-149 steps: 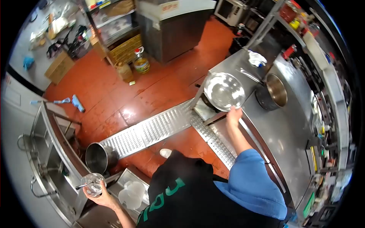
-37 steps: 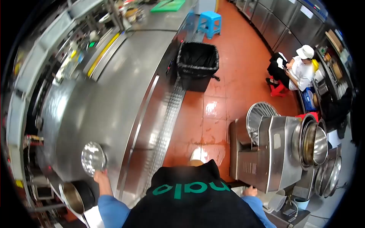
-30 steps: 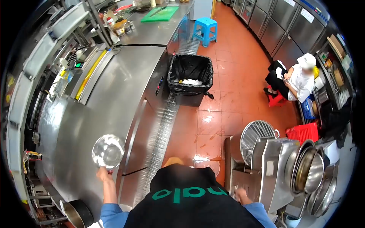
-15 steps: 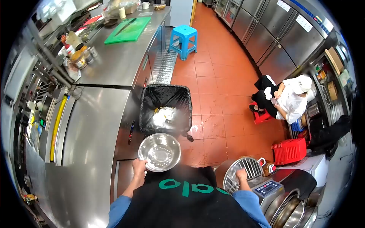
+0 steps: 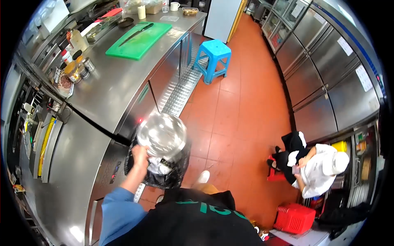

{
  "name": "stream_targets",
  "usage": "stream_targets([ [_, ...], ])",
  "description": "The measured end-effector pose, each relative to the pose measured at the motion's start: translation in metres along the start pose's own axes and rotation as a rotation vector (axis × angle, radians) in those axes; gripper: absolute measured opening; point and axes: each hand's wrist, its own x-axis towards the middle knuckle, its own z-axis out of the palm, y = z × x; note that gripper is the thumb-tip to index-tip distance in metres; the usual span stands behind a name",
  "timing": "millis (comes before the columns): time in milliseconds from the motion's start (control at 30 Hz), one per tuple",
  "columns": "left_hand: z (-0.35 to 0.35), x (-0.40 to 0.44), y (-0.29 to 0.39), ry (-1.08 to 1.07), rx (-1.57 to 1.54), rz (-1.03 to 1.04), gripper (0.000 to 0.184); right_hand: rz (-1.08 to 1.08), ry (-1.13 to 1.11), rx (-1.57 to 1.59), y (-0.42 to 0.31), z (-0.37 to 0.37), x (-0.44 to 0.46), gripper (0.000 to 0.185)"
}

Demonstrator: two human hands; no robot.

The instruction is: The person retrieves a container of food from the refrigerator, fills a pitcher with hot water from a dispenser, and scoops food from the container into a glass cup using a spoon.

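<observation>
My left hand (image 5: 140, 156) grips the rim of a shiny metal bowl (image 5: 162, 134), its fingers closed on the near-left edge. The bowl is held above a bin lined with a black bag (image 5: 180, 169) and hides much of it. White and dark refuse (image 5: 159, 167) shows inside the bin below the bowl. My right hand is out of sight.
A steel counter (image 5: 102, 88) runs along the left, bearing a green cutting board (image 5: 141, 41) with a knife (image 5: 135, 34). A blue stool (image 5: 213, 59) stands ahead. On the right, a seated person (image 5: 318, 168) is near red baskets (image 5: 294, 218).
I have moved forward, and the bowl is now over the bin instead of in front of it. My right hand has left the round metal machine with the wire guard and gone out of view.
</observation>
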Motion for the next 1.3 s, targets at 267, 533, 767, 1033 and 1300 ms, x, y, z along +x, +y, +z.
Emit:
stream_targets([
  [267,0.015,0.155,0.083,0.594,-0.388,0.257,0.008,-0.386,-0.107,0.138,-0.232,-0.097,0.224,0.047],
  [533,0.006,0.273,0.100,0.797,-0.639,0.161,0.019,-0.309,-0.361,0.344,-0.527,-0.101,0.215,0.047],
  [767,0.226,0.260,0.093,0.139,-0.198,0.034,0.034,-0.267,-0.576,0.483,-0.684,-0.061,0.218,0.049],
  [1033,0.589,0.201,0.189,-0.886,0.667,0.714,0.103,-0.627,-0.801,0.463,-0.948,-0.044,0.193,0.046],
  [1300,0.703,0.314,0.268,-0.436,0.580,0.864,0.085,-1.331,-0.478,0.068,-1.166,-0.043,0.243,0.048],
])
